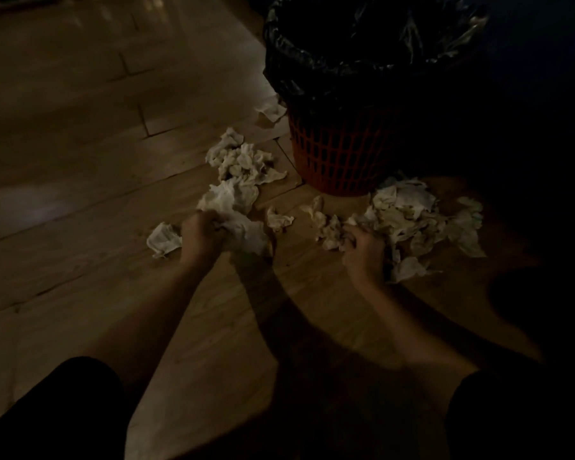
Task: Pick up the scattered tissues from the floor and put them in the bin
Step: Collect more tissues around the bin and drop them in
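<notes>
Several crumpled white tissues lie on the wooden floor in front of a red mesh bin point(332, 154) lined with a black bag point(352, 44). My left hand point(200, 234) is closed on a bunch of tissues point(243, 227) left of centre. My right hand point(362, 247) grips the near edge of a larger tissue heap point(409, 217) to the bin's lower right. Another clump point(243, 161) lies just left of the bin, a single tissue point(163, 240) sits left of my left hand, and a small one point(273, 111) rests against the bin's left side.
The scene is dim. Wood-plank floor point(80, 144) stretches to the left. My dark-clothed knees point(57, 413) fill the bottom corners. The area right of the bin is in deep shadow.
</notes>
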A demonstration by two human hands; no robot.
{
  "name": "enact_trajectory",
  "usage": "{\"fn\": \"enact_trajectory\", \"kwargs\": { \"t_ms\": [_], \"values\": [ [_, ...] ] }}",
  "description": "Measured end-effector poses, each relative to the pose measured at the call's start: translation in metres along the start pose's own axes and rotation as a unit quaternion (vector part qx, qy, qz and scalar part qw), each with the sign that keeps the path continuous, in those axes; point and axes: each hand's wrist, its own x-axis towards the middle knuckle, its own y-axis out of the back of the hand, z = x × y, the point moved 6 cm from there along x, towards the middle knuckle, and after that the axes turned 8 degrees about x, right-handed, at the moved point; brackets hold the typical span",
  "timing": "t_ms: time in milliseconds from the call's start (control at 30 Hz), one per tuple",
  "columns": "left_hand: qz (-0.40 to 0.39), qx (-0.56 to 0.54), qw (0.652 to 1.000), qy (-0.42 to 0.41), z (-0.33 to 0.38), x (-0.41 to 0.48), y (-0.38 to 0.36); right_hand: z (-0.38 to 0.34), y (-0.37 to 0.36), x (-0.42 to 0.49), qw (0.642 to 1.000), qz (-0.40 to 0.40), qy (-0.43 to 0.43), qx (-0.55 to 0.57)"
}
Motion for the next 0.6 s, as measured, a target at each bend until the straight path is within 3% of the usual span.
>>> {"fn": "enact_trajectory", "kwargs": {
  "t_ms": [100,200,367,467,600],
  "values": [
    [0.051,0.014,0.999,0.004,0.005,0.009,0.019,-0.030,-0.003,0.014,0.996,0.040,0.065,-0.040],
    [0.043,0.058,0.997,-0.030,0.024,0.018,0.015,-0.044,-0.033,0.035,0.990,0.009,0.079,-0.117],
    [-0.123,0.051,0.986,-0.097,0.058,0.024,-0.055,-0.035,-0.091,0.039,0.969,-0.130,0.068,-0.199],
    [-0.177,0.161,0.964,-0.119,0.069,0.018,-0.087,-0.033,-0.088,0.031,0.968,-0.109,0.110,-0.197],
    [-0.184,0.111,0.969,-0.121,0.063,0.023,-0.091,-0.037,-0.084,0.020,0.978,-0.094,0.120,-0.146]
  ]
}}
